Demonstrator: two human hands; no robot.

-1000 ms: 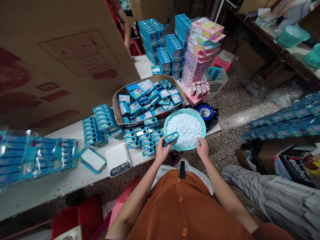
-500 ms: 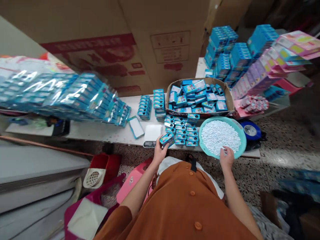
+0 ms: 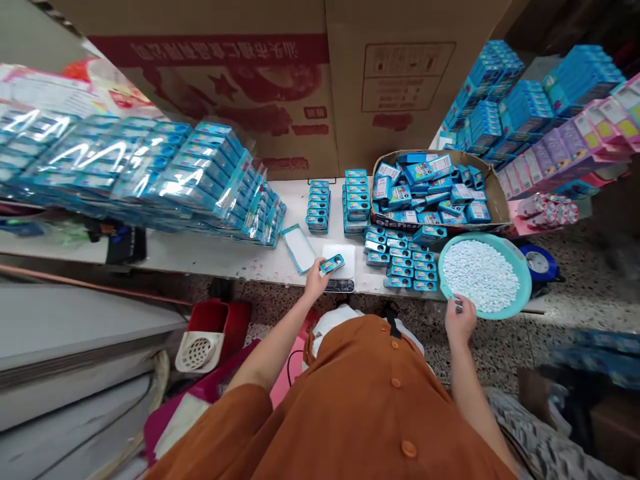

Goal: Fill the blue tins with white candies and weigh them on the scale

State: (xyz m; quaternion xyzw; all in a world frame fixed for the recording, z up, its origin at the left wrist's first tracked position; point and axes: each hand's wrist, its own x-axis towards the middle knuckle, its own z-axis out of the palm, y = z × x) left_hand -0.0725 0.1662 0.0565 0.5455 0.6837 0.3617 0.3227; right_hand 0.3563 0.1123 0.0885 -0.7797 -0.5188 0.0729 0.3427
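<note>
My left hand [image 3: 317, 283] grips a small blue tin [image 3: 332, 265] and holds it on or just over the white digital scale [image 3: 339, 267] at the table's front edge. My right hand [image 3: 461, 318] is at the near rim of a teal basin [image 3: 520, 293] filled with small white tablets [image 3: 480, 275]; its fingers are curled, pinching something I cannot make out. Rows of the same blue tins [image 3: 406, 260] lie between the scale and the basin.
A cardboard tray of blue tins [image 3: 431, 187] stands behind the rows. Shrink-wrapped blue packs [image 3: 150, 173] are piled at left, big cartons [image 3: 300, 80] behind, stacked blue and pink boxes [image 3: 540, 120] at right. A red bin [image 3: 220, 320] and tape roll [image 3: 539, 262] sit on the floor.
My left hand carried the blue tin leftward from beside the basin to the scale. My right hand drew back from the tablets to the basin's near rim. The view swung left.
</note>
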